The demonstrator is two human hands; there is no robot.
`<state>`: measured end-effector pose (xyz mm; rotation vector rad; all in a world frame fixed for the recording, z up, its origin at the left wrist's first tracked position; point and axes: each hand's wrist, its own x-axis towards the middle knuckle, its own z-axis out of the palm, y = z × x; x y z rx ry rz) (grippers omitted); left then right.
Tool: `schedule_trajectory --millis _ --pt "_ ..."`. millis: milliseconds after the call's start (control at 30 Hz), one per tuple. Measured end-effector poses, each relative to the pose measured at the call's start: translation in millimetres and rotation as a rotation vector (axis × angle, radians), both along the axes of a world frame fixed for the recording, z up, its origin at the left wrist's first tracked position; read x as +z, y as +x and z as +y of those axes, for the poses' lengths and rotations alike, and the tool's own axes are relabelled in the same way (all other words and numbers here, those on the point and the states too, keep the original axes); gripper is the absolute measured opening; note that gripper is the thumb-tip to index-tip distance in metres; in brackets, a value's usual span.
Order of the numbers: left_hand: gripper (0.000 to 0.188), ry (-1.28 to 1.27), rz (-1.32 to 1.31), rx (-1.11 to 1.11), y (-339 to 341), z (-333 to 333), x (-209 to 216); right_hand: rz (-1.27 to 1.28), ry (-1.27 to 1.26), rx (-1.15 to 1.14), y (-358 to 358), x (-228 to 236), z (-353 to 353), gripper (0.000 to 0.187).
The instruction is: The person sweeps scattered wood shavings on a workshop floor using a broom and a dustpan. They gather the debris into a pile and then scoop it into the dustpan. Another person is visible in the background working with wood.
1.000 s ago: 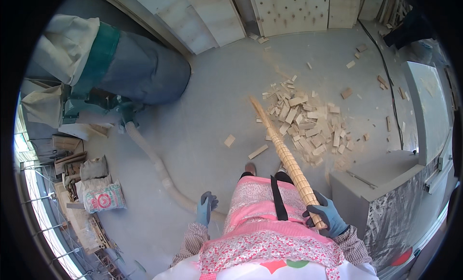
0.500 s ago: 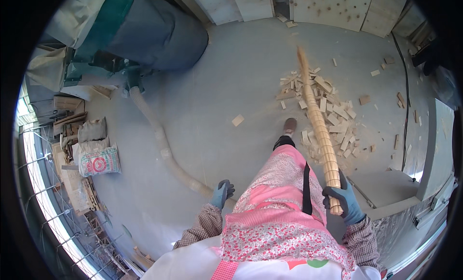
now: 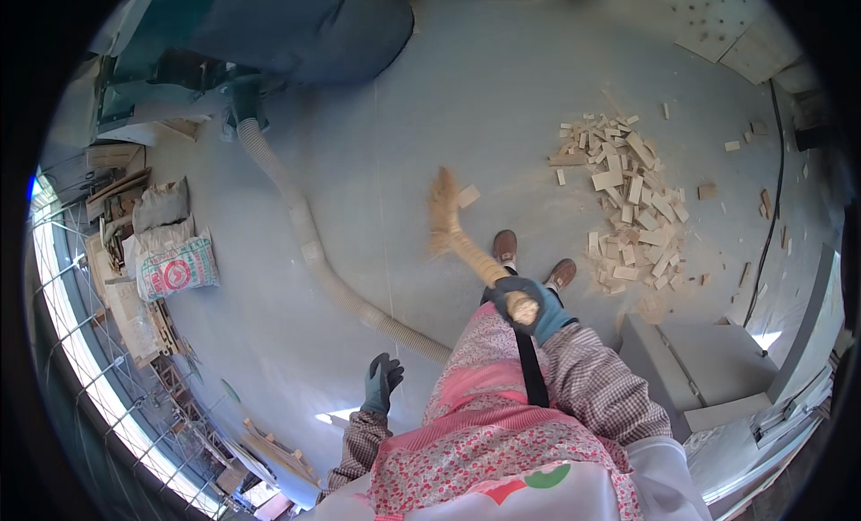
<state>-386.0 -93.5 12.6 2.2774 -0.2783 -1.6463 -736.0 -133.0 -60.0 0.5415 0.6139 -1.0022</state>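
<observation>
My right hand (image 3: 526, 304), in a blue-grey glove, grips the top end of a straw-coloured broom handle. The broom (image 3: 453, 229) slants down and forward, its bristle head resting on the grey floor just left of a single wood offcut (image 3: 468, 195). My left hand (image 3: 382, 384), also gloved, hangs at my side with fingers apart and holds nothing. A heap of small pale wood offcuts (image 3: 633, 198) lies on the floor to the right of my shoes (image 3: 533, 259). A pink patterned apron covers my front.
A ribbed pale hose (image 3: 309, 245) runs from a dark green machine (image 3: 269, 28) at top left across the floor to my legs. Sacks and stacked boards (image 3: 166, 256) line the left, beside a wire fence. Grey cabinets (image 3: 717, 364) stand at right; a black cable (image 3: 771, 198) trails there.
The view has swung right to left. The broom, earlier reaching into the offcut pile, now has its head on the floor left of the pile, near the lone offcut.
</observation>
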Motion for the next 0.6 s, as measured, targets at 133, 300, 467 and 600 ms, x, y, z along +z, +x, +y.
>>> schedule_trajectory --millis 133,300,467,600 --pt "0.043 0.107 -0.06 0.153 42 18 -7 0.586 -0.167 0.106 -98 -20 37 0.023" --pt "0.044 0.104 0.047 -0.03 13 -17 -22 0.747 0.06 -0.202 -187 -1 55 0.024" --pt "0.04 0.001 0.145 -0.086 -20 -71 -24 0.2 0.321 -0.519 -236 40 37 0.029" --pt "0.038 -0.019 0.163 -0.086 -17 -78 -25 0.448 0.406 -0.607 -239 69 32 0.028"
